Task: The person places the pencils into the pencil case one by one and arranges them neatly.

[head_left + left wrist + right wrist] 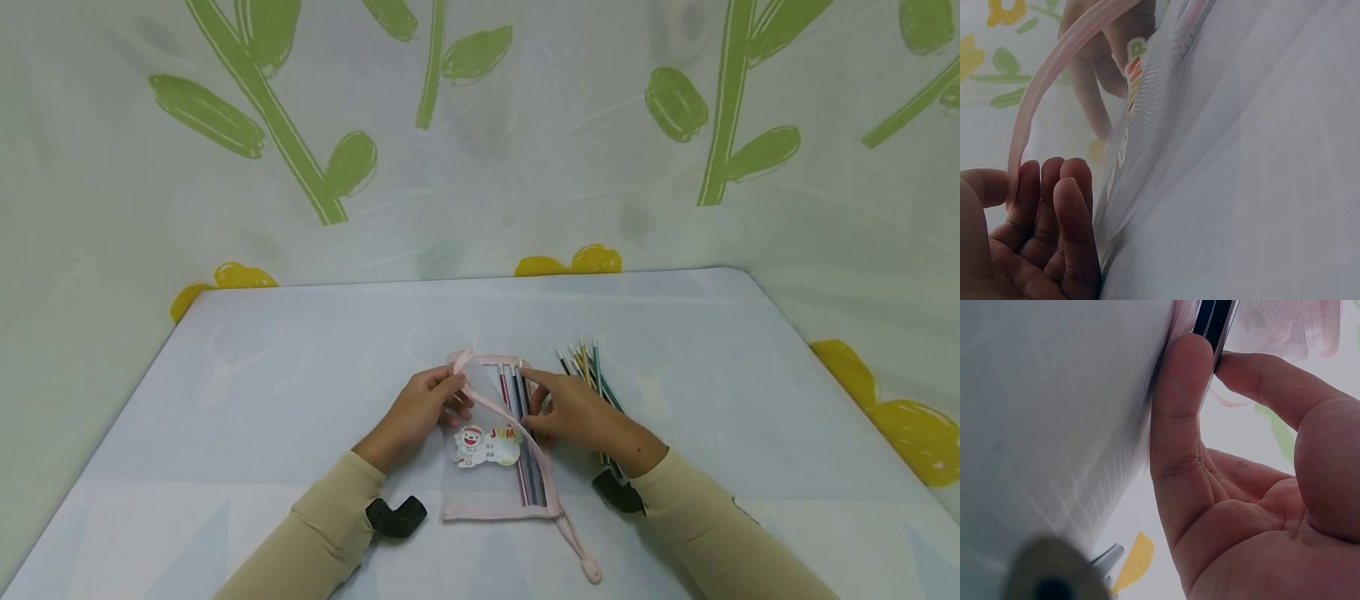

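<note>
Pale counter [300, 350]: I find the mesh pouch [476, 490] lying on it. Left fingers [1025, 187] pinch its pink edge [1022, 131]; right fingers [1179, 419] pinch dark pencils [1217, 326]. I judge loading underway; next calls for settling these inside.

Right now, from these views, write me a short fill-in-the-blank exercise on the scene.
1. The flat, see-through mesh pouch has ______-coloured cloth edging.
2. In the head view, the loose, slim, multicoloured pencils lie to the pouch's ______.
3. The left grip pinches that edging between thumb and ______.
4. The pale backdrop bears broad leaves coloured ______.

Missing words: pink; right; index finger; green.
</note>
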### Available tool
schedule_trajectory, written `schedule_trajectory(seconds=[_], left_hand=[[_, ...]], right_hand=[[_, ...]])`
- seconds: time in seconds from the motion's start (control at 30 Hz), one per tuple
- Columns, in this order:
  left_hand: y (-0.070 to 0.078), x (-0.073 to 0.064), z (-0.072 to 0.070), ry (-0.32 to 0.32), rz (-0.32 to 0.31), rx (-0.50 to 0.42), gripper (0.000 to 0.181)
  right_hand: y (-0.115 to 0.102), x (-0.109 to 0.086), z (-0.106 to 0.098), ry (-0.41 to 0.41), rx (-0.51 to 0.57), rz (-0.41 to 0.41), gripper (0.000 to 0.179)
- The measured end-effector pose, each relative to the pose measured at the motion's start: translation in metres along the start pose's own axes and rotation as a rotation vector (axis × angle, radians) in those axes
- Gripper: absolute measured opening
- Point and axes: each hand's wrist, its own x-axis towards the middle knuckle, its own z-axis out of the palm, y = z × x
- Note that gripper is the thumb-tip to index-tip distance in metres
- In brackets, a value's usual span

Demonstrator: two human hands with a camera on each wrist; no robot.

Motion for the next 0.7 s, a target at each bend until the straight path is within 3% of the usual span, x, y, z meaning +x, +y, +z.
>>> schedule_trajectory(seconds=[0.23,0.7], left_hand=[[0.0003,0.0000,0.0011,0.000,0.005,-0.003,0.030],[-0.0016,0.0011,0.0003,0.002,0.000,0.000,0.029]], right_hand=[[0.0019,-0.0011,-0.0007,-0.006,0.012,-0.035,0.061],[-0.0008,-0.0021,-0.0003,-0.026,0.026,-0.011,0.053]])
